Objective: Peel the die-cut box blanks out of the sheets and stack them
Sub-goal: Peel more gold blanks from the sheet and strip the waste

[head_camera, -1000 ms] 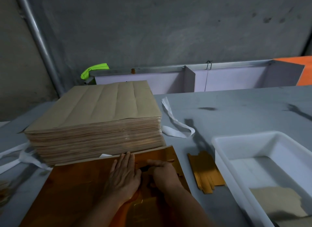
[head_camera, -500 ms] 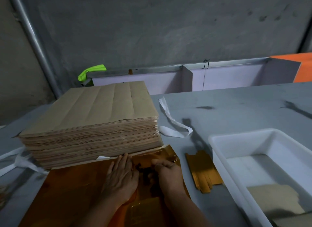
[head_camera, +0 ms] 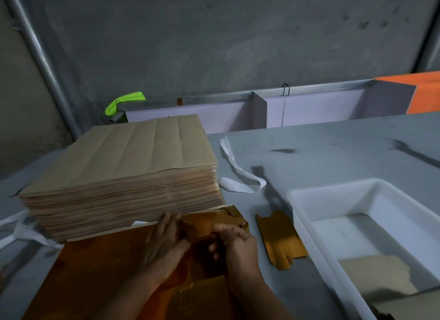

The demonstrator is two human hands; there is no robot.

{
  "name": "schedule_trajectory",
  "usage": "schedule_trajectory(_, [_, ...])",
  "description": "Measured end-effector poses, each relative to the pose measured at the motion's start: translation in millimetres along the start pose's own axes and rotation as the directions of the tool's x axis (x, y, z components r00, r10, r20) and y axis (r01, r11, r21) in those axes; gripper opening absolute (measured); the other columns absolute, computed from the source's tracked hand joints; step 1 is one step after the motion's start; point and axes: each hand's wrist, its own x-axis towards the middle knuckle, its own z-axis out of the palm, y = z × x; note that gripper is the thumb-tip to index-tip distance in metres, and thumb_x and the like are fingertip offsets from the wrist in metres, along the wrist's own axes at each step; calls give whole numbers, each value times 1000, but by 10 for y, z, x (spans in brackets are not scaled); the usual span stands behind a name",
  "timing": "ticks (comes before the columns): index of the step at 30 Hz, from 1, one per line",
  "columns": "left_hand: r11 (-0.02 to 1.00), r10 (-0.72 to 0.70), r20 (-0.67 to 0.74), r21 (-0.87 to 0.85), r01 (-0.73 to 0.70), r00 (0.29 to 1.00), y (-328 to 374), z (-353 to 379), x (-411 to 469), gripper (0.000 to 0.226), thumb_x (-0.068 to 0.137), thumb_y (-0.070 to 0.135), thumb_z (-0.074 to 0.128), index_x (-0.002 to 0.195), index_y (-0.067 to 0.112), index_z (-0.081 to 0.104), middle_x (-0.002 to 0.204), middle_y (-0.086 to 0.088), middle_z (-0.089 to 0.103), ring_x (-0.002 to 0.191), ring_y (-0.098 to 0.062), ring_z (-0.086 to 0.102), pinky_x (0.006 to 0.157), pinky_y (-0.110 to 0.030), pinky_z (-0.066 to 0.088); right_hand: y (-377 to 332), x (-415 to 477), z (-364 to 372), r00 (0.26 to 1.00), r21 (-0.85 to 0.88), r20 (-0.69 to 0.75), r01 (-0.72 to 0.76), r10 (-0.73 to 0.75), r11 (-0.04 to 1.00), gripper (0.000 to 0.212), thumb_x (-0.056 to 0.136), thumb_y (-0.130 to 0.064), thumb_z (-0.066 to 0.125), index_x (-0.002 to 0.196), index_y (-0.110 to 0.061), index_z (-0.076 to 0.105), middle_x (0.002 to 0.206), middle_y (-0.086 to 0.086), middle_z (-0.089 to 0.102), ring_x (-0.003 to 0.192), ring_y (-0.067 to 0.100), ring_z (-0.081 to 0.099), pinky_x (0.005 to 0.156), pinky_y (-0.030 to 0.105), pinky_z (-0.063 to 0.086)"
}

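Observation:
A shiny orange-gold die-cut sheet (head_camera: 95,272) lies on the grey table in front of me, its far edge against a tall stack of brown sheets (head_camera: 123,176). My left hand (head_camera: 164,245) presses flat on the sheet with straight fingers. My right hand (head_camera: 234,242) pinches a gold box blank (head_camera: 209,220) at the sheet's far right corner; the blank is lifted and bent away from the sheet. A small pile of peeled gold blanks (head_camera: 278,241) lies on the table just right of my right hand.
A white plastic tub (head_camera: 309,200) stands at the right with brown paper scraps (head_camera: 376,274) inside. White paper strips (head_camera: 238,176) lie behind the blanks and at the left edge. A low white partition (head_camera: 309,110) runs along the table's far side.
My right hand has curled onto the corner blank and lifted it free of the sheet. My left hand has stayed pressed on the sheet.

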Motion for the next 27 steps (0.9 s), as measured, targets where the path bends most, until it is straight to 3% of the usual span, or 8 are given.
schedule_trajectory(3, [905, -65, -117, -425, 9, 991, 97, -180, -87, 61, 75, 40, 49, 135, 31, 48, 153, 5, 23, 142, -20, 21, 105, -40, 30, -6, 1, 1, 1000, 27, 3, -13, 13, 1000, 17, 95, -4, 57, 88, -4, 73, 61, 8, 66, 50, 16, 57, 48, 27, 46])
schedule_trajectory(5, [860, -133, -258, -511, -18, 957, 173, -234, -140, 37, 82, 45, 50, 106, 23, 65, 128, -5, 50, 122, -24, 46, 85, -32, 39, -15, -12, 5, 1000, 29, 12, -17, 17, 999, 16, 95, -6, 58, 89, -4, 73, 60, 9, 65, 49, 15, 56, 49, 26, 46])
schedule_trajectory(7, [824, -220, -282, -566, 23, 934, 291, -260, -182, 43, 91, 53, 49, 88, 15, 69, 100, -6, 63, 94, -23, 58, 70, -30, 38, -18, -23, 4, 1000, 15, 19, -13, 13, 1000, 17, 96, -7, 57, 90, -5, 73, 60, 7, 65, 50, 14, 57, 50, 25, 47])
schedule_trajectory(13, [648, -421, 64, -676, 350, 905, 493, -137, -140, 33, 89, 38, 64, 108, 11, 65, 88, -7, 67, 75, -19, 56, 62, -31, 37, -1, -54, 32, 999, -96, 35, 9, -6, 995, 21, 95, -6, 56, 88, -12, 74, 62, 3, 67, 54, 14, 58, 53, 28, 47])
schedule_trajectory(16, [607, -457, 61, -708, 361, 888, 397, -27, -106, 42, 90, 25, 66, 127, 7, 57, 87, -6, 65, 72, -17, 56, 58, -28, 39, 25, -77, 39, 998, -104, 31, 61, -58, 993, 26, 94, -1, 54, 83, -13, 74, 60, 1, 64, 47, 13, 54, 46, 23, 43])
schedule_trajectory(22, [666, -414, -71, -703, 249, 907, 289, 73, -151, 12, 92, 19, 62, 81, 15, 64, 64, -2, 57, 61, -15, 52, 53, -26, 40, 98, -135, 118, 936, -248, 56, 350, -347, 903, 26, 85, -14, 52, 76, -30, 68, 55, -6, 58, 51, 9, 50, 51, 28, 43])
schedule_trajectory(25, [679, -377, -137, -714, 172, 916, 316, 95, -198, 13, 94, 19, 58, 83, 23, 62, 71, -5, 57, 65, -15, 52, 54, -26, 41, 48, -54, 113, 882, -339, -33, 432, -470, 836, 34, 90, -7, 53, 80, -37, 64, 66, -10, 61, 56, 2, 51, 54, 21, 42])
schedule_trajectory(27, [657, -378, -145, -738, 155, 914, 311, 81, -202, 11, 96, 18, 55, 87, 21, 61, 74, -5, 54, 65, -15, 49, 53, -24, 40, -13, -1, 70, 858, -429, -86, 427, -507, 796, 37, 91, -4, 51, 87, -40, 61, 83, -12, 63, 77, 5, 58, 68, 28, 51])
